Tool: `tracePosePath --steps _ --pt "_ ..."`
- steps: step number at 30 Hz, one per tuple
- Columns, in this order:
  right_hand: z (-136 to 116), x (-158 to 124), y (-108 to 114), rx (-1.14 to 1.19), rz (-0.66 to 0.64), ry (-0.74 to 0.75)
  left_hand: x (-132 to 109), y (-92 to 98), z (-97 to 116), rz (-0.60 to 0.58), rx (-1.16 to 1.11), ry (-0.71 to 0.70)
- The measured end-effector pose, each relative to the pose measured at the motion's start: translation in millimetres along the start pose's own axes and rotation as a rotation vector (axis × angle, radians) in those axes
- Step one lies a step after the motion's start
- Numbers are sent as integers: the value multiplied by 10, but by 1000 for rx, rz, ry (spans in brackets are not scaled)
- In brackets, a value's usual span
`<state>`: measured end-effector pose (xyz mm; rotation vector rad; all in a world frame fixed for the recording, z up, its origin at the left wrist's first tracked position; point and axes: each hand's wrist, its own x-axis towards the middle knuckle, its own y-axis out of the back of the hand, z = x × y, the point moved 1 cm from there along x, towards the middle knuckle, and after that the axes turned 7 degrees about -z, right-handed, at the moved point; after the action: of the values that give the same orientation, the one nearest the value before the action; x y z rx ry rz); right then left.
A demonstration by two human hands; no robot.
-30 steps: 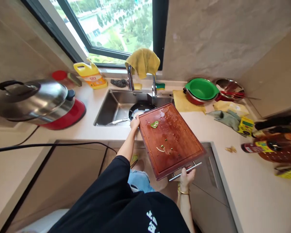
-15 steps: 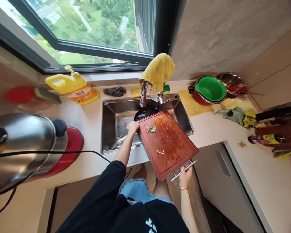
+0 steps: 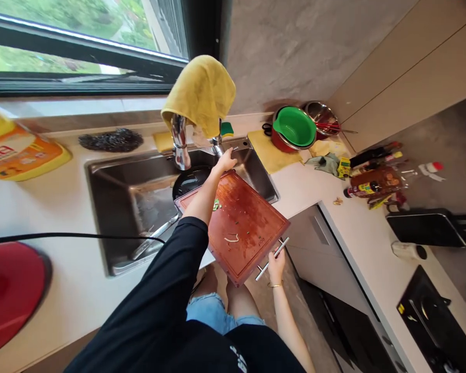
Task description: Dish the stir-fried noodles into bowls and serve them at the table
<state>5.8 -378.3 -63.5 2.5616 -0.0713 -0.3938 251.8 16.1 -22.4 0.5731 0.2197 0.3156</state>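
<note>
A reddish-brown wooden cutting board (image 3: 252,212) is tilted over the front right of the sink, wet on top, with green leaf scraps and a pale strip on it. My right hand (image 3: 275,265) is closed around the metal bar handle (image 3: 262,271) at its near edge. Across the board reaches my left arm; my left hand (image 3: 226,161) is at the faucet lever (image 3: 236,148), its fingers closed on it as far as I can see. The chrome faucet (image 3: 180,140) has a yellow cloth (image 3: 202,93) draped over it. A black pan (image 3: 190,181) is partly hidden under the board.
The steel sink (image 3: 112,207) holds a knife (image 3: 155,237). A steel-wool scourer (image 3: 111,140) and a yellow detergent jug (image 3: 23,150) stand left. To the right are a green colander (image 3: 295,127) in a bowl, a yellow mat (image 3: 270,150) and several bottles (image 3: 363,189). A black cable (image 3: 81,235) crosses left.
My left hand has let go of the board's far left corner and moved up and right to the faucet lever. My right hand keeps the handle. The view has turned right.
</note>
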Motion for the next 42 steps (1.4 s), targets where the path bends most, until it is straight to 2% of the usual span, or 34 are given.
tracePosePath --steps 3,6,8,11,12,13,14,16,18,21,24,26,30,33,35,39,42 --pt "2 14 19 -3 -25 14 -252 -37 89 -133 152 -11" --pt "10 9 32 -51 -45 10 -786 11 282 -88 237 -59" --pt "-9 -6 41 -115 -27 27 -1200 128 399 99 186 -165" --pt "-113 -46 89 -324 119 181 -1662 490 438 519 83 -193" --pt "-165 -59 113 -416 158 260 -1730 644 412 622 52 -165" --pt "-221 -68 139 -508 171 343 -1750 799 372 677 23 -138" --pt "-276 -69 164 -593 151 427 -1729 944 324 685 -4 -120" --pt "-378 -46 210 -729 24 600 -1619 1169 219 623 -48 -104" --pt "-457 14 245 -825 -161 760 -1521 1276 138 564 -77 -93" --pt "-520 152 272 -901 -459 910 -1516 1215 133 548 -105 -83" --pt "-546 280 278 -903 -707 978 -1602 971 270 547 -150 -86" --pt "-591 331 279 -898 -799 987 -1641 788 384 550 -190 -86" --pt "-854 348 241 -982 -858 902 -1646 549 509 539 -245 -75" --pt "-1121 315 162 -1116 -862 843 -1633 495 495 538 -243 -80" --pt "-1237 280 108 -1180 -822 881 -1629 487 470 538 -237 -94" --pt "-1218 222 42 -1175 -731 986 -1621 492 456 537 -251 -128" --pt "-1080 231 6 -1152 -807 1068 -1589 518 450 525 -253 -149"
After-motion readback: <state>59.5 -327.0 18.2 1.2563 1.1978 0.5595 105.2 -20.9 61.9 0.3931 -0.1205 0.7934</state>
